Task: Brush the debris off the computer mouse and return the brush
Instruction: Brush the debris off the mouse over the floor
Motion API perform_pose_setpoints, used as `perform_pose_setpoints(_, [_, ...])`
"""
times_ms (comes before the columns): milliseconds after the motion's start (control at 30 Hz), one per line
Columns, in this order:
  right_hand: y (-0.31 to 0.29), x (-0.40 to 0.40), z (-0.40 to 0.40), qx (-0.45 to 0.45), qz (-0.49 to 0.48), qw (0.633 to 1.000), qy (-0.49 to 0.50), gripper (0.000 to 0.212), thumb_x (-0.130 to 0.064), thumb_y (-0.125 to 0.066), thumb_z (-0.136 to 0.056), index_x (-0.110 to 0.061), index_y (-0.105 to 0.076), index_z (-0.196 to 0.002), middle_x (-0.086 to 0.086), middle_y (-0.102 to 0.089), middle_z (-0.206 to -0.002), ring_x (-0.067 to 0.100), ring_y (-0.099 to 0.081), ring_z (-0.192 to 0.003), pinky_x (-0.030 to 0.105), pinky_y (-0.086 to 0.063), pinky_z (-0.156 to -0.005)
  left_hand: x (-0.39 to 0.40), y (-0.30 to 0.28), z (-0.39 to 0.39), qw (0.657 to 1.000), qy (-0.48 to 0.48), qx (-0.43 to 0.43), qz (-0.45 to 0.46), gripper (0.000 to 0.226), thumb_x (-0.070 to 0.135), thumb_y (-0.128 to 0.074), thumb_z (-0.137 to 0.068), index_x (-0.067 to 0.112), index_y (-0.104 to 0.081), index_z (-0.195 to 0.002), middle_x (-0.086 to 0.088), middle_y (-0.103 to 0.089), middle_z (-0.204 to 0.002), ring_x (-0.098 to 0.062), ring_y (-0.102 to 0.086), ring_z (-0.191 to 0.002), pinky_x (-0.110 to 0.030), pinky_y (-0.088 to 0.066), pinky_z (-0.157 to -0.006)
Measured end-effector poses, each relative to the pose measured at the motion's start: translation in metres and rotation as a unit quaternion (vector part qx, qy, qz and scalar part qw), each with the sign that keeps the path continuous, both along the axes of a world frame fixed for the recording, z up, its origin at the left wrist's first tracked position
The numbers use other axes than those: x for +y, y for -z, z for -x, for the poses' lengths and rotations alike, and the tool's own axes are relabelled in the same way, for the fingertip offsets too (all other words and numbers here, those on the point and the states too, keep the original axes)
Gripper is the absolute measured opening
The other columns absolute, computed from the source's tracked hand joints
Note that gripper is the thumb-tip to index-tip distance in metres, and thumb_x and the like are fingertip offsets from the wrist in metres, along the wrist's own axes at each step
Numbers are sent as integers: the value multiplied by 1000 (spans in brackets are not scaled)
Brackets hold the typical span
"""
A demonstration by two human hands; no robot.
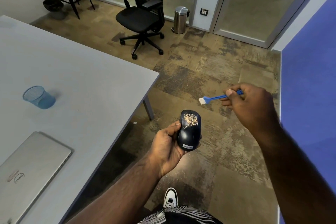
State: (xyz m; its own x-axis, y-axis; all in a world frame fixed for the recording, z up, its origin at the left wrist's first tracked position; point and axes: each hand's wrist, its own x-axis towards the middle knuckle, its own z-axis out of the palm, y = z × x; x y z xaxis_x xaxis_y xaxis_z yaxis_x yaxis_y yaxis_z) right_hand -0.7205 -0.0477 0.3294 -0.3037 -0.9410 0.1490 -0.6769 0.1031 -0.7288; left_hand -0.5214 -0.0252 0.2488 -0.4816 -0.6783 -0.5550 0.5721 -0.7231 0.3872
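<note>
My left hand [166, 146] holds a dark blue computer mouse [189, 133] out over the floor, right of the table. A patch of tan debris [190, 119] lies on the mouse's front half. My right hand [251, 107] pinches the handle of a small blue brush [212, 98] with white bristles. The bristles point left and hang above and to the right of the mouse, not touching it. A blue mesh cup [38, 97] stands upright on the grey table [81, 82].
A shut silver laptop [31, 167] lies at the table's near left. A black office chair [143, 16] and a steel bin [180, 20] stand farther back on the carpet. A blue wall [309, 96] runs along the right. My shoe [170, 197] is below.
</note>
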Motion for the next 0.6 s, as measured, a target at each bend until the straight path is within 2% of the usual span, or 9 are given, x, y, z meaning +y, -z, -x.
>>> perform_pose_setpoints(100, [-1,9,6,-55,-20,998,-38,12,-8,-59,-95,-10,-70,-94,5,-75,-75,13,-75,-67,39,-63,-69,-4,2,-2,1000,-7,4,-7,49,20,-46,-91,0,-49,-135,-31,-59,-127,-43,-65,-95,-50,-52,-86])
perform_pose_setpoints(200, [0,17,6,-52,-38,995,-77,16,-6,-60,-94,-18,-68,-86,3,-74,-72,11,-75,-64,39,-63,-66,-5,3,-1,1000,-5,9,-7,50,22,-46,-90,-1,-50,-134,-31,-60,-125,-43,-64,-97,-49,-52,-87])
perform_pose_setpoints(267, [1,18,3,-38,-42,995,-83,13,-7,-61,-94,-15,-69,-87,1,-74,-70,8,-74,-62,38,-63,-65,-5,2,0,1000,2,12,-4,48,23,-44,-91,-1,-51,-133,-32,-59,-125,-42,-63,-98,-48,-51,-86])
perform_pose_setpoints(433, [8,12,0,-4,-24,998,-51,10,-11,-62,-94,-13,-70,-89,-3,-72,-69,3,-72,-61,36,-63,-63,-5,3,3,1000,13,9,4,52,24,-47,-87,0,-52,-133,-31,-60,-126,-43,-62,-101,-51,-46,-94])
perform_pose_setpoints(600, [15,-2,0,11,-7,1000,-8,10,-13,-62,-93,-12,-71,-92,-2,-73,-70,9,-73,-65,40,-63,-67,-4,4,3,1000,18,11,2,51,22,-46,-89,0,-50,-135,-31,-53,-135,-44,-62,-100,-50,-47,-90])
